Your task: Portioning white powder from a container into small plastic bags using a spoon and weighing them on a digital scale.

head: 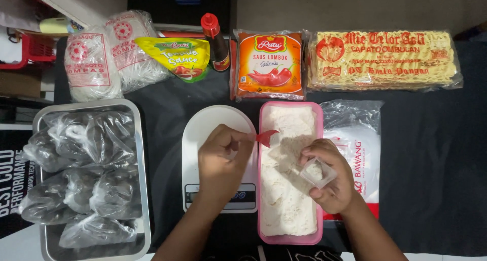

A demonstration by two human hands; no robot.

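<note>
My left hand (221, 162) pinches a small red plastic spoon (266, 136), whose bowl reaches over the left rim of a pink rectangular container (259, 190) filled with white powder (284, 200). My right hand (332, 177) holds a small clear plastic cup (317, 172) tilted above the powder, at the container's right side. A white kitchen scale (200, 134) lies under my left hand, left of the container.
A metal tray (139, 190) of filled clear bags sits at the left. Along the back stand white noodle packs (96, 58), a yellow sauce pouch (177, 55), a red-capped bottle (215, 38), an orange chilli sauce pack (270, 63) and a yellow noodle block (383, 58). A white bag (357, 139) lies to the right.
</note>
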